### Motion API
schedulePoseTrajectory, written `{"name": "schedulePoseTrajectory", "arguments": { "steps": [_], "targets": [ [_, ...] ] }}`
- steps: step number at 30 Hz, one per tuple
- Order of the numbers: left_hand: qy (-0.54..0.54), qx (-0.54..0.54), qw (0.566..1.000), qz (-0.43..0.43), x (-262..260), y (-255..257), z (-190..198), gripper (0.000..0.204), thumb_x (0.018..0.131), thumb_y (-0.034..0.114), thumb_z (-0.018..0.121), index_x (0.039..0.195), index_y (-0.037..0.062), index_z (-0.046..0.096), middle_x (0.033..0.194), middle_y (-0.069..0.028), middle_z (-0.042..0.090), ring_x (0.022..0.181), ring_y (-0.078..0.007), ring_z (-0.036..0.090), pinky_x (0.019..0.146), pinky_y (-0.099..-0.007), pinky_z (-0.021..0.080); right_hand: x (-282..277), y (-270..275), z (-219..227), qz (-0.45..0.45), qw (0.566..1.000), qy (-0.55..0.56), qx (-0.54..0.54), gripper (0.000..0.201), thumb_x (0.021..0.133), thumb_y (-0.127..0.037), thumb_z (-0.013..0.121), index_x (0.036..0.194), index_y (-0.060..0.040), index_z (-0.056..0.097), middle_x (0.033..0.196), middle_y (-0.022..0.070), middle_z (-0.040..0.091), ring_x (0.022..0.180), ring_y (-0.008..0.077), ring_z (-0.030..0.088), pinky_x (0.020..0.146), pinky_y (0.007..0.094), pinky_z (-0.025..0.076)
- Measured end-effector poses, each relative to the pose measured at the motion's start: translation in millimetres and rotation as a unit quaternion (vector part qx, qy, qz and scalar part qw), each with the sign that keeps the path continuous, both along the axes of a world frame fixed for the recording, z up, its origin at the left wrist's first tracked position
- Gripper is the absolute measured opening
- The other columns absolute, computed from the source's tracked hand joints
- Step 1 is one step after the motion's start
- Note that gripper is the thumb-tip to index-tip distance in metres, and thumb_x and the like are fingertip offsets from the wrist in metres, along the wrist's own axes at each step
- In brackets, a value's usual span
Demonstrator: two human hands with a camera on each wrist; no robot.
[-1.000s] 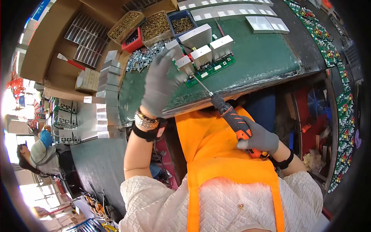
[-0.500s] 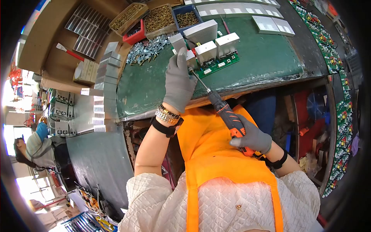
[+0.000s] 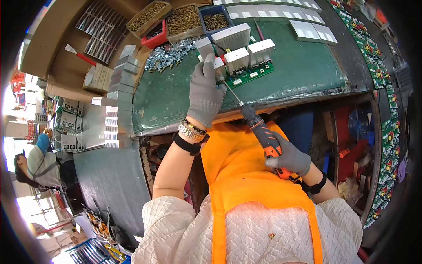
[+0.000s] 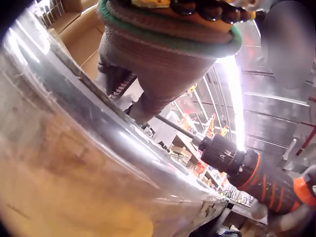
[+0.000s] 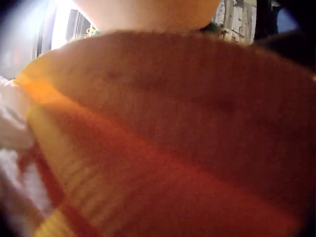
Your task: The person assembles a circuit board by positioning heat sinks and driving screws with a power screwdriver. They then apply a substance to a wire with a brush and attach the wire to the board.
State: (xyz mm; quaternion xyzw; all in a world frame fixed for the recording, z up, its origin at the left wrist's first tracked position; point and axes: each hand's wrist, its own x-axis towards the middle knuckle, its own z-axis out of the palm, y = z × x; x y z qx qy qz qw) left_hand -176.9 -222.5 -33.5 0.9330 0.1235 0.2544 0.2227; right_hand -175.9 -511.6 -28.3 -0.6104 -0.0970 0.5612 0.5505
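Both hands wear grey gloves. Her right hand (image 3: 290, 159) grips the orange and black handle of an electric screwdriver (image 3: 263, 136), fingers curled around it. Its long bit points up to the near left corner of a green circuit board (image 3: 246, 72) with four aluminium heat sinks, which lies on the green bench mat (image 3: 299, 66). Her left hand (image 3: 204, 92) rests on the board's left end, fingers mostly straight, touching a heat sink (image 3: 218, 68) beside the bit tip. Bins of brass screws (image 3: 184, 20) stand behind.
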Motion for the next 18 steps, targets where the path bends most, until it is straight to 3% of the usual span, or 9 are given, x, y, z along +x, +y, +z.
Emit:
{"name": "schedulePoseTrajectory", "arguments": {
  "steps": [10, 13, 15, 18],
  "targets": [
    [-0.037, 0.023, 0.999, 0.009, 2.1, 0.6, -7.1, 0.078, 0.067, 0.001, 0.076, 0.136, 0.0121, 0.041, 0.114, -0.0178, 0.054, 0.095, -0.0398, 0.06, 0.076, -0.0445, 0.053, -2.4, 2.2, -1.9, -0.008, 1.0, 0.01, 0.005, 0.086, 0.071, -0.008, 0.078, 0.144, -0.0065, 0.033, 0.085, 0.0044, 0.056, 0.064, 0.0113, 0.057, 0.058, 0.0267, 0.051],
    [-0.038, 0.04, 0.998, 0.017, 3.9, 2.0, -8.7, 0.077, 0.067, 0.003, 0.077, 0.135, 0.0106, 0.042, 0.113, -0.0174, 0.054, 0.094, -0.0395, 0.06, 0.075, -0.0446, 0.053, -5.3, 1.9, -2.3, -0.019, 0.998, 0.05, 0.027, 0.079, 0.072, -0.009, 0.076, 0.14, -0.0076, 0.037, 0.084, 0.0045, 0.057, 0.064, 0.0119, 0.058, 0.058, 0.0273, 0.051],
    [-0.036, 0.049, 0.998, 0.02, 4.1, 1.9, -9.9, 0.076, 0.067, 0.004, 0.078, 0.134, 0.0097, 0.043, 0.113, -0.0171, 0.054, 0.093, -0.0392, 0.06, 0.075, -0.0446, 0.053, -10.7, 3.0, 0.3, -0.029, 0.984, 0.156, 0.085, 0.068, 0.074, -0.01, 0.073, 0.133, -0.0083, 0.04, 0.082, 0.0044, 0.057, 0.063, 0.0124, 0.059, 0.057, 0.028, 0.051],
    [-0.015, 0.036, 0.999, 0.016, 4.6, 3.8, -9.8, 0.074, 0.068, 0.007, 0.079, 0.133, 0.0082, 0.043, 0.113, -0.0168, 0.054, 0.093, -0.039, 0.06, 0.075, -0.0448, 0.053, -12.5, 6.7, 5.9, -0.024, 0.978, 0.181, 0.097, 0.058, 0.077, -0.01, 0.07, 0.127, -0.0085, 0.043, 0.081, 0.0042, 0.057, 0.062, 0.0123, 0.058, 0.056, 0.028, 0.05]
  ]
}}
